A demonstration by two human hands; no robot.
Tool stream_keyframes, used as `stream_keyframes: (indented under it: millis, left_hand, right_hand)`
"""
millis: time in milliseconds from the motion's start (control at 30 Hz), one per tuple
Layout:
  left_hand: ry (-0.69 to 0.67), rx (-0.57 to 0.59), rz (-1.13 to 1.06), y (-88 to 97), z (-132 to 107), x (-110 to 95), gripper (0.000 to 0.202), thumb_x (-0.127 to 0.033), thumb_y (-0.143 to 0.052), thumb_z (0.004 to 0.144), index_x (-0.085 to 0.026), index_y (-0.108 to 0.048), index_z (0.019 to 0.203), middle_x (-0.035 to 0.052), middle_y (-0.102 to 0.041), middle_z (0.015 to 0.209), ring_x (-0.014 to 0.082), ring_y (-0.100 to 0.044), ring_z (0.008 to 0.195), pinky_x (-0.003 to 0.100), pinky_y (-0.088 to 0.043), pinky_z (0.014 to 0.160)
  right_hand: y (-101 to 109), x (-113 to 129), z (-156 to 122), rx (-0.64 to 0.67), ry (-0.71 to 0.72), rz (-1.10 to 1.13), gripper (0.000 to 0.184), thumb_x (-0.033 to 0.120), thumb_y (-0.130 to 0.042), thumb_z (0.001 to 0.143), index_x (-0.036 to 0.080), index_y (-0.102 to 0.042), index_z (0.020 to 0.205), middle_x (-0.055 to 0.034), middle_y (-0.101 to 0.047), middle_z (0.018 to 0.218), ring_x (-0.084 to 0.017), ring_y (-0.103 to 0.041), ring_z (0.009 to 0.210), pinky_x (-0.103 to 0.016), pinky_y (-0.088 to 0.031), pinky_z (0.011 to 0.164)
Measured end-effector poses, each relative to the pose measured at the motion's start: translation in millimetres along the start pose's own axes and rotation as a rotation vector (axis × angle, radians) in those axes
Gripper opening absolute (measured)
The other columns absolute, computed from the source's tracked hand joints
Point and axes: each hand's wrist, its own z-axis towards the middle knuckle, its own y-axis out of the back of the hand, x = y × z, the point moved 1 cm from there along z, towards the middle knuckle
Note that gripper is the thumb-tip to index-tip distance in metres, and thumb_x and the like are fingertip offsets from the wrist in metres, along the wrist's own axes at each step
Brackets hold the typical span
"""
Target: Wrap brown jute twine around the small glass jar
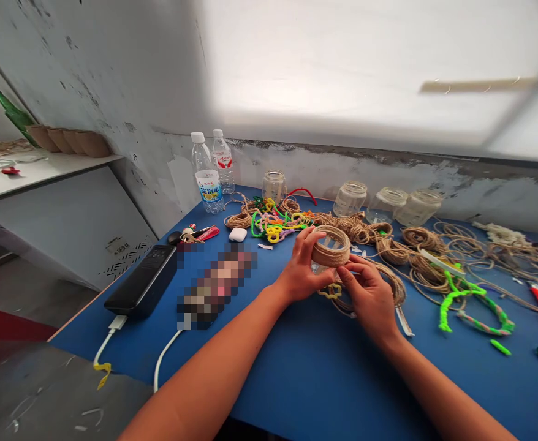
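A glass jar [319, 268] with jute twine [331, 256] wound around its neck is held above the blue table, its mouth tilted up toward me. My left hand [302, 263] grips it from the left, fingers behind and thumb low in front. At the jar's right side, my right hand [365, 291] pinches the twine close under the wrapped band; the exact strand is mostly hidden by the fingertips. Behind the right hand lies a loose coil of twine [395, 285], and a yellowish wavy loop [330, 291] shows beneath the jar.
Several bare glass jars [349, 199] and twine bundles [356, 229] line the back. Colourful pipe cleaners [276, 226] lie mid-table, a green ring [489, 315] at right. Left are two plastic bottles [208, 177], a black power bank [143, 282], a white earphone case [238, 234] and keys [190, 233].
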Motion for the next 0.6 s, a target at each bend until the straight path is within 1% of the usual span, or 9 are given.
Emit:
stream_keyframes:
  millis: [167,367,600]
  left_hand:
    - [0.006,-0.004,0.004,0.1,1.1,0.3,0.073,-0.037,-0.071,0.071,-0.028,-0.032,0.131,0.0107,-0.024,0.147,0.0274,-0.023,0.145,0.051,-0.024,0.122]
    - [0.003,-0.011,-0.012,0.2,1.6,0.6,0.069,-0.036,-0.072,0.070,-0.026,-0.035,0.127,0.0104,-0.025,0.145,0.0273,-0.025,0.143,0.050,-0.025,0.121]
    - [0.001,-0.018,-0.003,-0.3,1.3,-1.5,0.068,-0.033,-0.071,0.070,-0.026,-0.034,0.127,0.0102,-0.026,0.145,0.0273,-0.026,0.143,0.050,-0.026,0.121]
  right_hand:
    - [0.3,0.2,-0.2,0.012,-0.004,-0.005,0.033,0.051,-0.067,0.080,0.019,-0.071,0.087,-0.0116,-0.062,0.120,-0.027,-0.056,0.117,-0.044,-0.045,0.098]
    - [-0.1,0.0,-1.2,0.031,-0.007,0.017,0.031,0.049,-0.067,0.080,0.019,-0.070,0.086,-0.0107,-0.060,0.123,-0.026,-0.055,0.119,-0.044,-0.043,0.102]
    - [-0.2,1.8,-0.4,-0.014,0.007,-0.017,0.034,0.051,-0.065,0.080,0.018,-0.070,0.087,-0.0124,-0.063,0.118,-0.026,-0.058,0.115,-0.041,-0.049,0.093]
